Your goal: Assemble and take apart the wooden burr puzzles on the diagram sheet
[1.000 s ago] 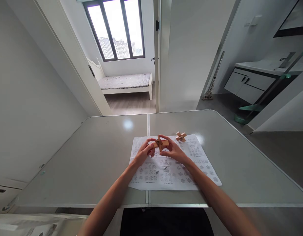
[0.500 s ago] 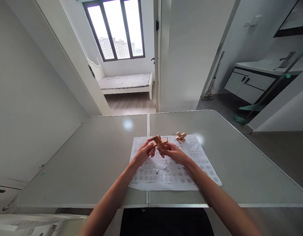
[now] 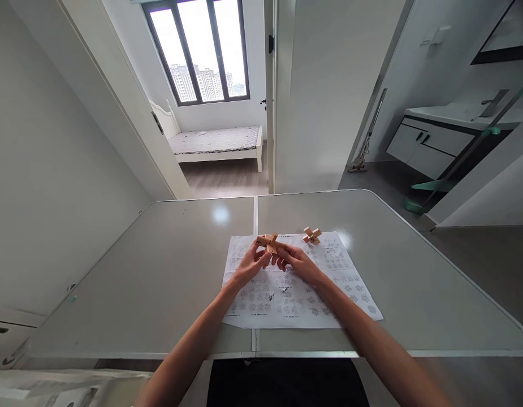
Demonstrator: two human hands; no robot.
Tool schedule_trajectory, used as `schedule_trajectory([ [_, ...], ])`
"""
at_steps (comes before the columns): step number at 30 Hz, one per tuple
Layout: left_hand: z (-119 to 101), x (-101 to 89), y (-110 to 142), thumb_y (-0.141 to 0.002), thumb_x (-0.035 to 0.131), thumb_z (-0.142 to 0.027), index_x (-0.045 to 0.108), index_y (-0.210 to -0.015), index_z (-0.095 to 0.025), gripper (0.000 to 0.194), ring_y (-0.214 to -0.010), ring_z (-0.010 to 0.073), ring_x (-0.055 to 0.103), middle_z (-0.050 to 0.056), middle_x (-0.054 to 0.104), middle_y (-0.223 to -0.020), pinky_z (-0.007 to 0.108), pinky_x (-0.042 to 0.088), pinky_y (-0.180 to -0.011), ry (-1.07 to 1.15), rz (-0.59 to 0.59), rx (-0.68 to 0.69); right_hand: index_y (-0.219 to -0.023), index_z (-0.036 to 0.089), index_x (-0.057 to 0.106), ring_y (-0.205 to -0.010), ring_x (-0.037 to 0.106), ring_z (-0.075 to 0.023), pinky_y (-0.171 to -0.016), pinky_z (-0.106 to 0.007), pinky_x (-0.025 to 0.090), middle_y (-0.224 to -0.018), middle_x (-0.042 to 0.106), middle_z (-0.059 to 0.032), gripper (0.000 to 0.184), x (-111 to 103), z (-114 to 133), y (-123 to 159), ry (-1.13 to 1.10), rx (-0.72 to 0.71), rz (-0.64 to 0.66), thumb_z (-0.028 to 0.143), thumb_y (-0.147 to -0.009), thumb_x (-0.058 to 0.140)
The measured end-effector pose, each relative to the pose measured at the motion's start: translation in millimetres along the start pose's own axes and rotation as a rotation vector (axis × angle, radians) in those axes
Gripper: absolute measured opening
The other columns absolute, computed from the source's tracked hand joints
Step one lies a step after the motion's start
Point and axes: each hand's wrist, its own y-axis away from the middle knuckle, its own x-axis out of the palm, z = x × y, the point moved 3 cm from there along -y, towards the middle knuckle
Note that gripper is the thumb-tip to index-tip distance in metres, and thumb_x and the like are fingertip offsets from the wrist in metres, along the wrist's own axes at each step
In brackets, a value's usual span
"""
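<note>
Between my two hands, just above a printed paper sheet, is a wooden burr puzzle (image 3: 269,242) made of crossed light-brown bars. My left hand (image 3: 253,263) grips its left side, thumb in front and fingers partly hidden behind. On the right side my right hand (image 3: 295,261) pinches the puzzle's bars, its other fingers curled below. A second wooden puzzle piece cluster (image 3: 312,236) of crossed bars rests on the sheet's upper right, apart from both hands. The paper sheet (image 3: 286,308) carries rows of small line diagrams; my forearms cover parts of it.
The grey table (image 3: 159,271) has a seam down its middle and a pale raised rim. Beyond it stand a bed (image 3: 221,141) below a window, a mop (image 3: 369,138), and a sink cabinet (image 3: 431,141) at right. A black seat or garment (image 3: 286,384) shows below the near edge.
The wooden burr puzzle has been turned in my hands, so its bars point differently and it sits slightly lower and further left. The other cluster stays put.
</note>
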Motion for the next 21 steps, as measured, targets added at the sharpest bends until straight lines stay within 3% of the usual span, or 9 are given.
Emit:
schedule_trajectory([
  [3,1.0,-2.1,2.8,-0.090,0.068,-0.057,0.047,-0.150,-0.021,0.073,-0.065,0.0123,0.051,0.000,0.060,-0.084,0.026,0.041,-0.061,-0.058,-0.017,0.009,-0.118,0.016,0.071,-0.065,0.056,-0.0134,-0.062,-0.029,0.048,-0.090,0.070,-0.0069,0.050,1.4,1.4,0.3,0.004,0.005,0.013,0.060,-0.099,0.059],
  [6,1.6,-3.7,1.6,-0.090,0.067,-0.058,0.051,-0.147,-0.022,0.069,-0.064,0.0121,0.051,0.002,0.063,-0.090,0.027,0.043,-0.061,-0.064,-0.027,0.015,-0.120,0.017,0.070,-0.065,0.056,-0.0133,-0.061,-0.029,0.048,-0.090,0.071,-0.0067,0.049,3.6,1.2,0.8,0.005,0.017,0.033,0.060,-0.099,0.058],
  [10,1.5,-2.0,0.3,-0.094,0.062,-0.056,0.055,-0.143,-0.015,0.064,-0.066,0.0129,0.053,0.001,0.061,-0.082,0.029,0.046,-0.068,-0.061,-0.011,0.022,-0.120,0.017,0.069,-0.062,0.054,-0.0121,-0.056,-0.027,0.043,-0.088,0.070,-0.0056,0.050,5.6,-4.8,0.0,0.039,0.041,0.054,0.061,-0.099,0.057],
  [12,4.5,-1.0,0.3,-0.095,0.062,-0.054,0.052,-0.147,-0.014,0.066,-0.075,0.0154,0.058,0.003,0.064,-0.087,0.031,0.048,-0.076,-0.051,-0.036,0.004,-0.121,0.017,0.068,-0.060,0.054,-0.0117,-0.054,-0.026,0.040,-0.086,0.069,-0.0049,0.051,5.3,-7.6,-0.6,0.057,0.046,0.045,0.062,-0.099,0.057],
  [14,9.9,-0.3,0.2,-0.094,0.064,-0.052,0.046,-0.152,-0.014,0.071,-0.093,0.0198,0.063,0.009,0.068,-0.104,0.034,0.050,-0.087,-0.025,-0.074,-0.025,-0.121,0.017,0.067,-0.058,0.053,-0.0113,-0.052,-0.026,0.038,-0.084,0.069,-0.0039,0.051,4.0,-8.3,-0.8,0.072,0.041,0.012,0.062,-0.100,0.056],
  [17,18.5,-0.2,-0.9,-0.095,0.064,-0.051,0.039,-0.158,-0.017,0.076,-0.116,0.0245,0.062,0.014,0.066,-0.131,0.038,0.046,-0.103,0.002,-0.112,-0.057,-0.123,0.016,0.066,-0.056,0.052,-0.0111,-0.051,-0.026,0.037,-0.081,0.069,-0.0031,0.052,2.8,-6.1,-0.1,0.088,0.031,-0.032,0.062,-0.100,0.055],
  [21,21.3,0.2,-2.7,-0.093,0.068,-0.053,0.042,-0.155,-0.020,0.075,-0.129,0.0263,0.058,0.014,0.061,-0.142,0.038,0.043,-0.109,0.103,-0.109,-0.053,-0.129,0.016,0.065,-0.057,0.051,-0.0115,-0.056,-0.027,0.041,-0.080,0.070,-0.0033,0.055,3.1,-1.4,0.9,0.090,0.014,-0.054,0.061,-0.099,0.056],
])
